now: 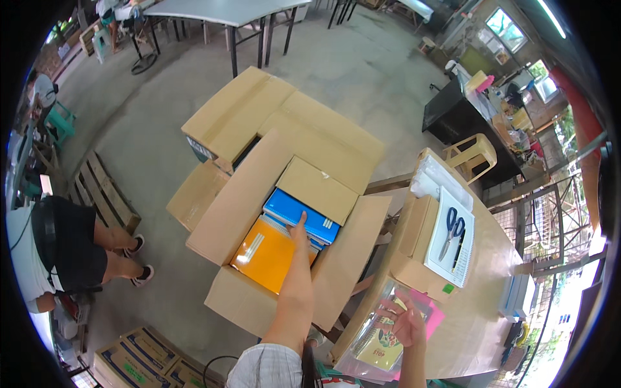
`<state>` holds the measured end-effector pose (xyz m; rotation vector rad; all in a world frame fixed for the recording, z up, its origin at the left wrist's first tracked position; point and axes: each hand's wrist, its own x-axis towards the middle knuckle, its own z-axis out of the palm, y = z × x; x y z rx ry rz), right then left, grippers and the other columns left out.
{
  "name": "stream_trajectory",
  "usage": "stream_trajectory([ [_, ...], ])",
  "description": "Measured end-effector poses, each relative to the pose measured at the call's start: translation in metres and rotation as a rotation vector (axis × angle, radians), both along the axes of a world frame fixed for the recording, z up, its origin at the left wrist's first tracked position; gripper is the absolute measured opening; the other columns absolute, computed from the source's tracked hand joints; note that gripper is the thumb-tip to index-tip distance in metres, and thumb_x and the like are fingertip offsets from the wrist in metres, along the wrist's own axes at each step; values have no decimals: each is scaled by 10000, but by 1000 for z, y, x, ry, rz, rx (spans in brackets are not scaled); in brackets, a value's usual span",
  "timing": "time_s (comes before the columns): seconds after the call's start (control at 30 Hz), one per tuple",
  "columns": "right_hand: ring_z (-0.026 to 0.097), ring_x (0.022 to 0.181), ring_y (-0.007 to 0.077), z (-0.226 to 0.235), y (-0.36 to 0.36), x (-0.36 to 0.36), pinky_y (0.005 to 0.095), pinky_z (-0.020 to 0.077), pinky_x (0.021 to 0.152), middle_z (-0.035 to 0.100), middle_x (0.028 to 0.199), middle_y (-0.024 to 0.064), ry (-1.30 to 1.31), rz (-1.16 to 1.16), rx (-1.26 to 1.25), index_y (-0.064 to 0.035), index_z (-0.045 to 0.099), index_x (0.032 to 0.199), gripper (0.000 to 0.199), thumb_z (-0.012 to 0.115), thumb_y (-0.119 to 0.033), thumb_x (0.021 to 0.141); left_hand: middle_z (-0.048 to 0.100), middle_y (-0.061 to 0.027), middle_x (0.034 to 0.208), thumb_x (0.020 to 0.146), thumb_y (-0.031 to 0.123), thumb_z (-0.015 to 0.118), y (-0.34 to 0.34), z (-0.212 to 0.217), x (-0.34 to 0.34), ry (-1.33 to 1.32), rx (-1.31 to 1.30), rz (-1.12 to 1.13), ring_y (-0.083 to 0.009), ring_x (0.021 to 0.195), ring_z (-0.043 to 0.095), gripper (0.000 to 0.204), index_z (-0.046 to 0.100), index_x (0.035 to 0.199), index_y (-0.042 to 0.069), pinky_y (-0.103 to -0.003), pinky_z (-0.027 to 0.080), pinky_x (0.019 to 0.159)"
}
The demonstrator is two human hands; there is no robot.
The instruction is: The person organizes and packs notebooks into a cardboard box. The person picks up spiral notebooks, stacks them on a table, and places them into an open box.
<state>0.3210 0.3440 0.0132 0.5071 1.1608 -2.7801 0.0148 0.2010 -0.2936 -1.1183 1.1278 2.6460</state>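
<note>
My left hand (298, 234) reaches down into an open cardboard box (223, 223). Its thumb lies on the near edge of a blue spiral notebook (310, 218), while most of its fingers are hidden between the stacks, closed on that edge. Beside it in the box is a stack topped by an orange spiral notebook (264, 255). My right hand (407, 322) is over the table at the right, fingers apart and slightly curled, holding nothing. Under it lie a clear plastic sleeve (362, 343), a yellow notebook (380, 349) and a pink sheet (432, 317).
Scissors (451, 233) and a pen (460, 249) rest on white paper atop a carton (414, 258) on the table (482, 297). Closed cartons (233, 110) adjoin the open box. At left are a wooden pallet (100, 191) and a standing person (71, 242). More cartons (139, 359) sit lower left.
</note>
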Motion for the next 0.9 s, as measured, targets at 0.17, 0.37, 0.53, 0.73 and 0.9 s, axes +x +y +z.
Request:
stream_trajectory([
  [0.17, 476, 1215, 458, 15, 8, 41, 585, 492, 902, 418, 1352, 320, 3, -44, -27, -27, 265, 1435, 631, 576, -191, 910, 580, -156, 1152, 777, 122, 730, -21, 52, 3, -30, 211, -106, -315, 988, 610, 580, 449, 1277, 43, -454, 548, 783],
  [0.37, 479, 1215, 451, 26, 15, 61, 537, 507, 904, 452, 1337, 297, 39, 38, 13, -35, 303, 1418, 583, 569, -162, 915, 512, -142, 1281, 798, 263, 709, -93, 169, 79, 314, 308, -220, -318, 1156, 510, 679, 385, 1354, 47, -471, 442, 962],
  [0.53, 506, 1211, 333, 0, 40, 35, 501, 452, 968, 500, 1313, 219, -34, -117, 136, -28, 412, 1350, 580, 519, -420, 937, 494, -184, 1295, 821, 257, 653, -135, 305, 167, 419, 327, -450, -347, 1141, 521, 693, 332, 1374, -10, -483, 463, 951],
  [0.73, 382, 1328, 294, -2, 84, 38, 449, 333, 1079, 357, 1460, 201, 256, 414, -317, -2, 310, 1434, 1069, 362, -828, 757, 479, -154, 1308, 839, 399, 575, -55, 423, 298, 209, 324, -828, -315, 1169, 503, 699, 327, 1398, 60, -500, 440, 963],
  [0.9, 397, 1312, 269, 33, 188, 220, 445, 328, 1072, 407, 1426, 176, 62, 117, -33, -12, 343, 1420, 939, 473, -721, 817, 560, -159, 1166, 852, 166, 604, 62, 421, 409, 148, -209, -1138, -296, 1045, 582, 498, 435, 1291, 1, -426, 501, 903],
])
